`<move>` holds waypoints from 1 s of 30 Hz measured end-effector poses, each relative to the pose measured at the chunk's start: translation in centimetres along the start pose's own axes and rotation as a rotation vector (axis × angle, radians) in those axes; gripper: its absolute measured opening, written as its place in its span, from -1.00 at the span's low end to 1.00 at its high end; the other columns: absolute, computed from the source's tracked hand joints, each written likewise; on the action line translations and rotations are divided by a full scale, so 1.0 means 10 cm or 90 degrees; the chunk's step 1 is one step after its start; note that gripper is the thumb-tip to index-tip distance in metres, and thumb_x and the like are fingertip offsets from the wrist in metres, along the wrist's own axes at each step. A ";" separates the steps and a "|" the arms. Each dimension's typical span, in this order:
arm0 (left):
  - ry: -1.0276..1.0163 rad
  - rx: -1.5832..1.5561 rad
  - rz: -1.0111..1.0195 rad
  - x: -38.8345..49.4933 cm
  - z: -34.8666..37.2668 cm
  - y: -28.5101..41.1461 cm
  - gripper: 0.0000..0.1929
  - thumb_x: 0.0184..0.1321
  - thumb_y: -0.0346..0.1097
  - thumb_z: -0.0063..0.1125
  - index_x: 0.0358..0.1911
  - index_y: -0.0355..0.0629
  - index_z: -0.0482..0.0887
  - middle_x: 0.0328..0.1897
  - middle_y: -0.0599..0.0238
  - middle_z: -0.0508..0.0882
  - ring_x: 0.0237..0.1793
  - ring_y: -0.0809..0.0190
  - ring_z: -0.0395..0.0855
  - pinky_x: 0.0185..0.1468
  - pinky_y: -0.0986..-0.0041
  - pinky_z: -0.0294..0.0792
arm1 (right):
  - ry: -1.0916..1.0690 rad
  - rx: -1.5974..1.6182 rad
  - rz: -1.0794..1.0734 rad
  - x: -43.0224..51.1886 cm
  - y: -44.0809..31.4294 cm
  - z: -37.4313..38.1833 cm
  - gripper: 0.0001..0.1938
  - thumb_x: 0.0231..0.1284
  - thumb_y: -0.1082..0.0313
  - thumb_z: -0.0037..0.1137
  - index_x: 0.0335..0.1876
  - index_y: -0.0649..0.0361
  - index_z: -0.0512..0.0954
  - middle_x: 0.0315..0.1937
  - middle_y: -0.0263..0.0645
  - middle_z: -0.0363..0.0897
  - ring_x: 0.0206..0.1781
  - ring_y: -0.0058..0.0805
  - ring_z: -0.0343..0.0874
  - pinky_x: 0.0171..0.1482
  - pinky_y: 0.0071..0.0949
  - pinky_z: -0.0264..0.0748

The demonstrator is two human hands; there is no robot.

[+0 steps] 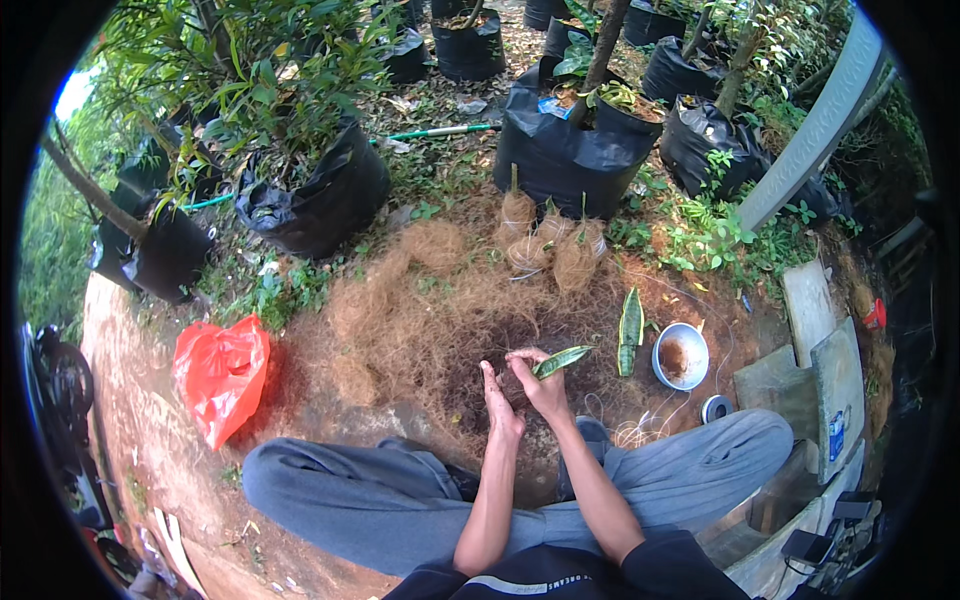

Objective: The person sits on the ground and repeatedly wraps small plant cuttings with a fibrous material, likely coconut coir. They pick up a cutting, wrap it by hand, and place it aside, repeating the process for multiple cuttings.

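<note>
My right hand (546, 388) grips the lower end of a snake plant leaf cutting (561, 361), green with pale yellow edges. Close beside it my left hand (501, 403) is upright, its fingers partly extended; whether it holds anything is unclear. Both hands look soiled and are over dark soil (480, 379) and loose brown coir fibre (450, 307). More snake plant leaf pieces (631, 330) lie to the right, beside a white bowl (680, 357) with brown residue. Beyond the fibre stand several fibre-wrapped bundles (576, 262) tied with string, some with stems sticking out.
A red plastic bag (223, 375) lies at left. A string spool (717, 409) and loose white string (641, 433) lie near my right knee. Black grow bags (577, 157) with plants stand ahead. Flat slabs (840, 397) and a grey post (814, 120) are at right.
</note>
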State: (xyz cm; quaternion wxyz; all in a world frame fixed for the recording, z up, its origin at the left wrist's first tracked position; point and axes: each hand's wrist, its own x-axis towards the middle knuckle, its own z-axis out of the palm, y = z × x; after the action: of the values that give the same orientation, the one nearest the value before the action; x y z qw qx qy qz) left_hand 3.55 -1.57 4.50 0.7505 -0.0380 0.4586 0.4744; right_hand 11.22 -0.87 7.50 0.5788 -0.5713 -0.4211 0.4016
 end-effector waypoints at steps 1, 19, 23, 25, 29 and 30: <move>-0.033 0.004 0.007 0.00 0.00 0.00 -0.41 0.17 0.38 -0.08 -0.13 -0.03 0.62 -0.14 0.36 0.66 -0.07 0.20 0.58 -0.04 0.30 0.45 | -0.028 -0.012 -0.106 0.03 -0.02 -0.01 -0.83 0.16 0.33 0.20 -0.33 0.32 0.62 -0.34 -0.18 0.66 -0.27 -0.51 0.60 -0.19 -0.52 0.47; -0.013 -0.042 0.038 0.19 -0.35 -0.21 -0.66 0.33 -0.11 -0.28 -0.33 -0.14 0.57 -0.30 0.23 0.62 -0.23 0.20 0.61 -0.11 0.36 0.50 | -0.002 -0.135 -0.130 -0.19 0.10 0.22 -0.61 0.12 0.45 0.16 -0.75 0.30 0.28 -0.80 -0.19 0.30 -0.76 -0.49 0.21 -0.61 -0.36 0.14; -0.047 -0.032 0.008 0.24 -0.36 -0.13 -0.66 0.34 -0.13 -0.28 -0.29 -0.16 0.59 -0.27 0.23 0.64 -0.23 0.21 0.62 -0.13 0.37 0.51 | -0.088 -0.125 -0.080 -0.15 -0.01 0.16 -0.75 0.06 0.40 0.24 -0.64 0.29 0.46 -0.65 -0.19 0.48 -0.61 -0.43 0.45 -0.49 -0.42 0.33; -0.065 -0.050 -0.033 0.30 -0.39 -0.09 -0.66 0.34 -0.13 -0.27 -0.22 -0.16 0.59 -0.23 0.26 0.65 -0.21 0.22 0.63 -0.10 0.36 0.53 | -0.179 -0.096 -0.108 -0.06 -0.08 0.07 -0.84 0.00 0.36 0.30 -0.51 0.28 0.59 -0.52 -0.18 0.62 -0.44 -0.38 0.62 -0.34 -0.47 0.50; -0.127 0.009 -0.098 0.31 -0.42 -0.06 -0.64 0.31 0.00 -0.18 -0.13 -0.09 0.57 -0.15 0.27 0.66 -0.15 0.24 0.64 -0.05 0.31 0.56 | -0.236 -0.148 -0.253 0.07 -0.13 -0.04 -0.72 -0.09 0.24 0.37 -0.35 0.30 0.65 -0.36 -0.09 0.67 -0.22 -0.27 0.65 -0.12 -0.39 0.53; -0.108 -0.004 -0.102 0.30 -0.40 -0.05 -0.64 0.31 0.02 -0.19 -0.12 -0.08 0.57 -0.14 0.26 0.65 -0.15 0.24 0.64 -0.08 0.31 0.56 | -0.267 -0.115 -0.167 0.08 -0.13 -0.05 -0.73 -0.06 0.23 0.36 -0.37 0.31 0.64 -0.40 -0.11 0.66 -0.27 -0.34 0.64 -0.18 -0.41 0.52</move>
State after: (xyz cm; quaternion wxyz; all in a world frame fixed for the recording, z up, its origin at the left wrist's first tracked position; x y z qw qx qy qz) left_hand 1.74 -1.79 -0.16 0.8222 -0.0368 0.3869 0.4158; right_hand 11.94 -0.35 8.86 0.4728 -0.4655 -0.6363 0.3935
